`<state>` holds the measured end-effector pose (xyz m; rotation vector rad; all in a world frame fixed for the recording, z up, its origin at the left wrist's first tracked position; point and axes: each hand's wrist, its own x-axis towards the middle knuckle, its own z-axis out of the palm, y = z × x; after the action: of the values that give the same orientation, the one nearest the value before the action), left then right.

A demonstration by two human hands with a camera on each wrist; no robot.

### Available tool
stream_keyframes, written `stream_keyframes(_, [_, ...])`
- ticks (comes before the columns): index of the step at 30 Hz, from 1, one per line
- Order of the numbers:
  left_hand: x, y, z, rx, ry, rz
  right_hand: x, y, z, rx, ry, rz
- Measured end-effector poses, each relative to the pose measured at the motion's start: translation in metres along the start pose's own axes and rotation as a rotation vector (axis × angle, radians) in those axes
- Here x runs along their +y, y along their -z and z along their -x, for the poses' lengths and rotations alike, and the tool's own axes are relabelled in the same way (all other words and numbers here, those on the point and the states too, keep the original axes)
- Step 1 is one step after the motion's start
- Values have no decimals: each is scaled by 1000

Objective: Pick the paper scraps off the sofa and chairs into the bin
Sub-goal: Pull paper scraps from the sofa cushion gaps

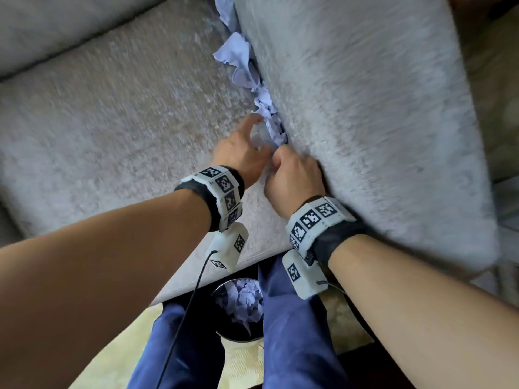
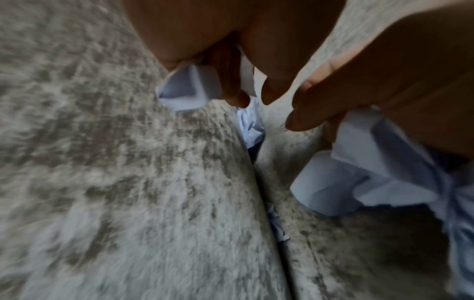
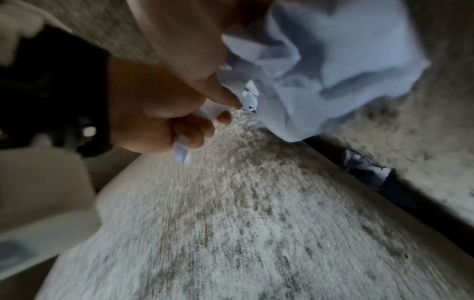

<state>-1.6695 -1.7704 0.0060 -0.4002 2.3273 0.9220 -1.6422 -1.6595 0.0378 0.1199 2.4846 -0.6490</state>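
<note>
Pale blue paper scraps (image 1: 238, 57) lie in a line along the gap between the grey sofa seat (image 1: 112, 122) and the cushion (image 1: 365, 108) to its right. Both hands meet at the near end of that line. My left hand (image 1: 247, 141) holds a large crumpled scrap (image 2: 372, 172) under its fingers. My right hand (image 1: 289, 169) is a fist against the cushion and grips a small folded scrap (image 3: 182, 150). More scraps (image 3: 364, 168) sit deep in the dark gap. The round bin (image 1: 241, 339) stands on the floor between my legs, with several scraps in it.
The sofa's back cushion (image 1: 70, 29) runs along the top left. A pale yellow rug (image 1: 118, 346) lies below the sofa's front edge. A black cable (image 1: 185, 318) hangs from the left wrist down past my leg.
</note>
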Motion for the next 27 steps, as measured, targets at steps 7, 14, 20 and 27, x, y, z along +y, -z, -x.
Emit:
stream_keyframes(7, [14, -10, -30, -57, -25, -154, 6, 10, 3, -136, 80, 1])
stream_keyframes(14, [20, -11, -44, 12, -3, -310, 8, 14, 2, -149, 86, 24])
stream_keyframes(20, [11, -3, -43, 26, -29, -229, 6, 11, -1, -149, 57, 34])
stream_keyframes(27, [-18, 11, -30, 7, -64, -140, 0, 2, -7, -92, -21, 17])
